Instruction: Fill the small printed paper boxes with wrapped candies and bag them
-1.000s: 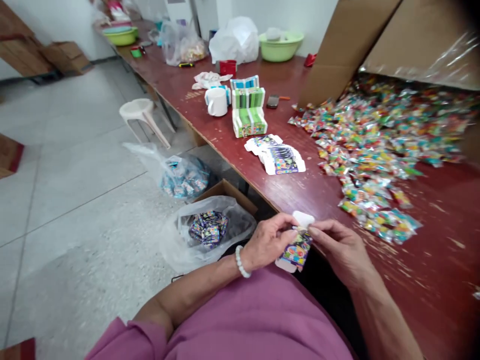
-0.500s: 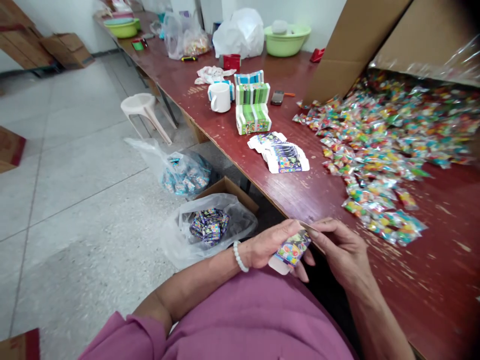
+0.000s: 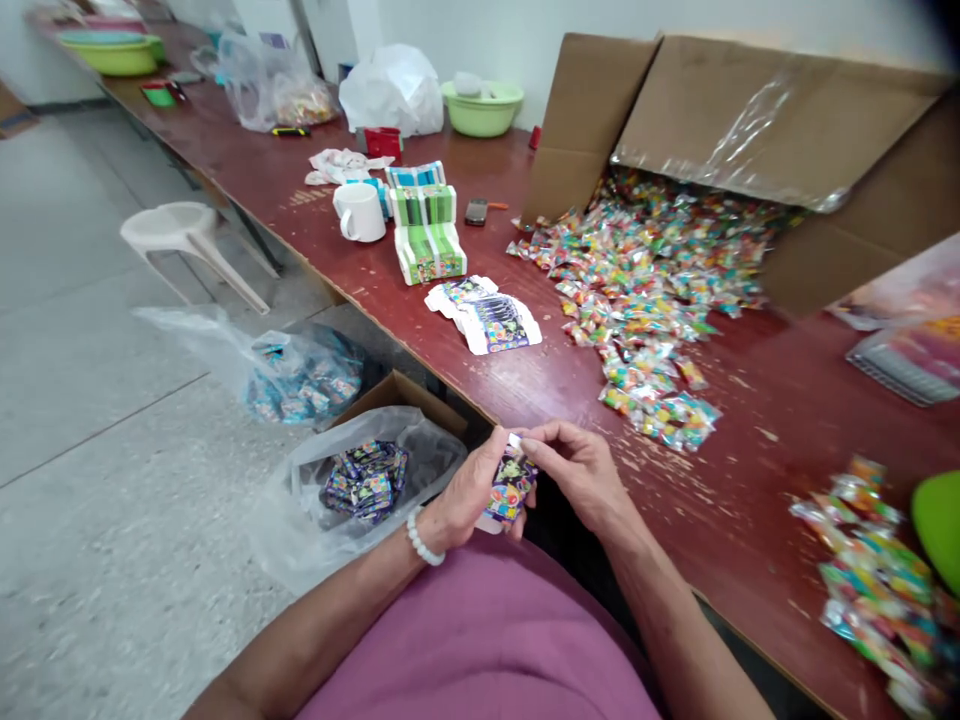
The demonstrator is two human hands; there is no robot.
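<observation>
A small printed purple box (image 3: 511, 487) is held just off the table's front edge. My left hand (image 3: 471, 492) wraps round it, thumb along its left side. The fingers of my right hand (image 3: 577, 468) pinch a white flap at the box's upper end. On the red table (image 3: 525, 384) ahead lies a fanned stack of flat purple cartons (image 3: 499, 323). Farther right, wrapped candies (image 3: 645, 290) spread out of a tipped cardboard box (image 3: 712, 110). Below the table edge, a clear bag (image 3: 281, 520) holds several purple packets (image 3: 367, 480).
Green-striped cartons (image 3: 427, 240), a white mug (image 3: 360, 212) and a phone (image 3: 476, 211) sit farther back. A bag of blue packets (image 3: 304, 380) and a white stool (image 3: 176, 225) stand on the left. Another candy pile (image 3: 881, 590) is at the lower right.
The view has swung to the right, showing more of the cardboard box and a second candy pile. My right fingers have shifted onto the small box's top flap; my left hand still holds the box.
</observation>
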